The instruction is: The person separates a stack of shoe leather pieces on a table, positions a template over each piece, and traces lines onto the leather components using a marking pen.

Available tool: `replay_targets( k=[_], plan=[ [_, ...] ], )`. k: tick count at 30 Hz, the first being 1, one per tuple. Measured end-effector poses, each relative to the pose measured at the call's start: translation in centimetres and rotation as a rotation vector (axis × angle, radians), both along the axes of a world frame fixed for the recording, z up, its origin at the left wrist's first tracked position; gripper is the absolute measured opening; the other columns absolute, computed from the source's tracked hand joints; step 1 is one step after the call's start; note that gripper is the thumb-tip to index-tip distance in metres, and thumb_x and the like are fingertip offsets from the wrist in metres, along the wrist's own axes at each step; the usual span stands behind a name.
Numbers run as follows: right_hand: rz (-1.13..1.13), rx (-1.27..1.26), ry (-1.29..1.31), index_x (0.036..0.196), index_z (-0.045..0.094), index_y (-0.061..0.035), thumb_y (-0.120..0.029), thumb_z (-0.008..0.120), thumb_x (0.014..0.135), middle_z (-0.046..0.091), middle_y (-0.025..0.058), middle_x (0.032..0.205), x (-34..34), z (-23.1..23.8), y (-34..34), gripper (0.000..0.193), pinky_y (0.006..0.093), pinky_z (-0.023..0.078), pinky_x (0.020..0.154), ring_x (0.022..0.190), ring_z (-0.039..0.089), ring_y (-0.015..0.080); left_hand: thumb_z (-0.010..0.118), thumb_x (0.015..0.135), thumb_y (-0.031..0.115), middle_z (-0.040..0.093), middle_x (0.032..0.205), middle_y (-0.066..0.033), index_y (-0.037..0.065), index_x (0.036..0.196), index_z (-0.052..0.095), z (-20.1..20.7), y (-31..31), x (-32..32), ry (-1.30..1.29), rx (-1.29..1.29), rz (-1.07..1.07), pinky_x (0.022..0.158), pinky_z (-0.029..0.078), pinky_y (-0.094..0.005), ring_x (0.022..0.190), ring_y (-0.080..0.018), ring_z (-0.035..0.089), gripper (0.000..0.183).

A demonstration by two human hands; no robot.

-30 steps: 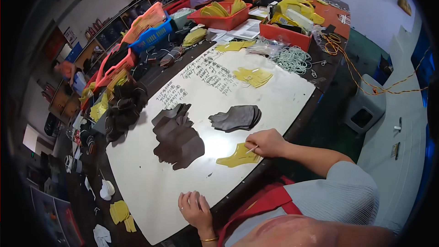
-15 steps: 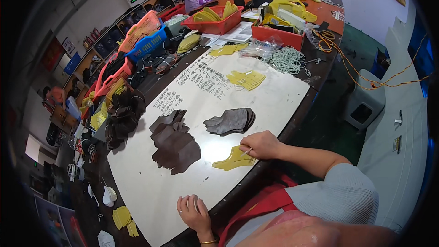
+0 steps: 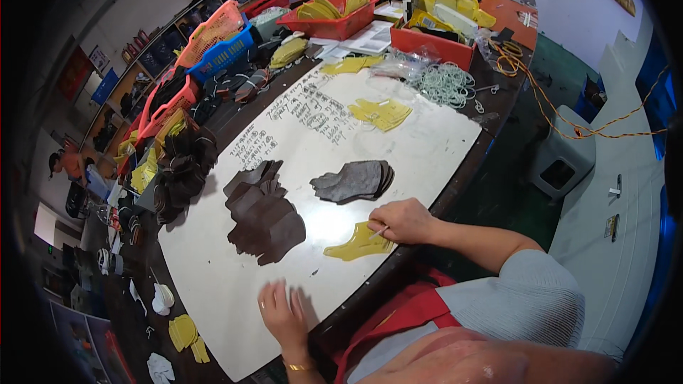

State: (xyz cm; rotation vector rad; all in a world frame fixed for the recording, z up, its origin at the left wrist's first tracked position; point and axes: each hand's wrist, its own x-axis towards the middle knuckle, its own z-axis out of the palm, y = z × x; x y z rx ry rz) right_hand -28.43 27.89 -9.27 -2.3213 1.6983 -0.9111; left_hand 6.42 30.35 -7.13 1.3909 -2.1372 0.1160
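In my right hand (image 3: 404, 220), closed at the near right edge of the white board (image 3: 356, 270), is a thin pale pen-like stick (image 3: 379, 232). That hand rests over the right end of a yellow shoe-shaped template (image 3: 348, 243) lying flat. Left of the template spreads a pile of dark brown leather pieces (image 3: 267, 224). Beyond the template lies a smaller stack of dark grey leather pieces (image 3: 352, 182). My left hand (image 3: 283, 313) hovers low or rests near the board's front edge, fingers stretched and nothing held; contact cannot be made out.
More yellow templates (image 3: 382, 114) lie farther up the board, near pale green cord (image 3: 445, 85). A red box (image 3: 432, 46), a red basket (image 3: 331, 27) and a blue basket (image 3: 224, 57) stand behind. Bundled dark pieces (image 3: 183, 171) line the left. A grey stool (image 3: 565, 153) stands right.
My left hand has shifted left and slightly forward over the board. My right hand stays at the yellow template with the stick. The whole view has tilted a little.
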Motion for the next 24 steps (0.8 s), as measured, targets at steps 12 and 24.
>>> replay_targets(
  k=[12, 24],
  plan=[
    [0.024, -0.042, 0.009, 0.09, 0.068, -0.0129, -0.034, 0.065, 0.095, 0.065, 0.0045, 0.073, -0.7, -0.5, -0.3, 0.022, 0.0387, 0.053, 0.057, 0.069, 0.068, 0.0243, 0.065, 0.08, -0.003, 0.068, 0.104, -0.0124, 0.0, 0.119, 0.064, 0.0, -9.9, -3.9, -0.468, -0.062, -0.217, 0.072, 0.059, -0.0349, 0.091, -0.028, 0.066, 0.038],
    [0.013, 0.133, -0.365, 0.1, 0.072, -0.0092, -0.024, 0.063, 0.096, 0.073, 0.012, 0.088, -1.8, -1.2, 0.4, 0.018, 0.0353, 0.057, 0.073, 0.083, 0.073, 0.0259, 0.062, 0.085, -0.002, 0.073, 0.103, -0.0112, 0.004, 0.114, 0.071, 0.9, -8.1, -4.8, -0.195, 0.033, -0.202, 0.077, 0.057, -0.0371, 0.088, -0.0282, 0.07, 0.031]
  ],
)
